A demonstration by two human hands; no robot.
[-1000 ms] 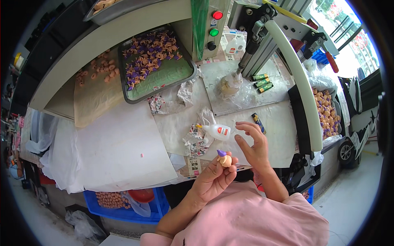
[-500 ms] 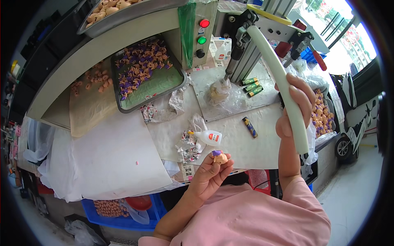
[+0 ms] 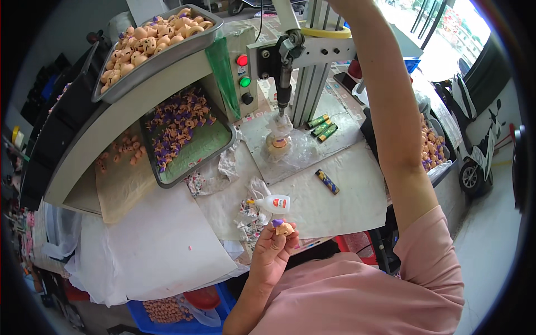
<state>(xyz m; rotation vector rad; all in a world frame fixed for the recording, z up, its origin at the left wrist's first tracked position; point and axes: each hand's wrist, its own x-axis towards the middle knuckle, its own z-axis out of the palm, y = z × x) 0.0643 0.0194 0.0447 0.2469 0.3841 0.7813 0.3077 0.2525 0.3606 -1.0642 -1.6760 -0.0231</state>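
Note:
My left hand (image 3: pixel 271 250) pinches a small peach-coloured toy figure (image 3: pixel 285 229) with a purple top, just in front of the bench. My right forearm (image 3: pixel 385 84) reaches up past the press; only the heel of that hand shows at the upper edge, its fingers cut off. A hand press (image 3: pixel 283 84) stands on a metal plate, its pale lever (image 3: pixel 286 15) swung up. The plastic-wrapped press tip (image 3: pixel 279 124) rests down on a peach-coloured piece (image 3: pixel 278 143) amid clear plastic. Close to my left hand lies a white glue bottle (image 3: pixel 275 204) on a patterned cloth.
Several green batteries (image 3: pixel 322 127) and a dark blue one (image 3: pixel 327 182) lie by the press. A tray (image 3: pixel 228 139) of purple-and-peach pieces sits inside the machine, a metal tray (image 3: pixel 215 28) of peach heads above. At right is a bin of toy parts (image 3: pixel 432 142); below, a blue crate (image 3: pixel 226 304).
My right hand has moved up and away to the upper edge, and the lever has swung up with it. The press tip has come down. My left hand still holds the toy figure.

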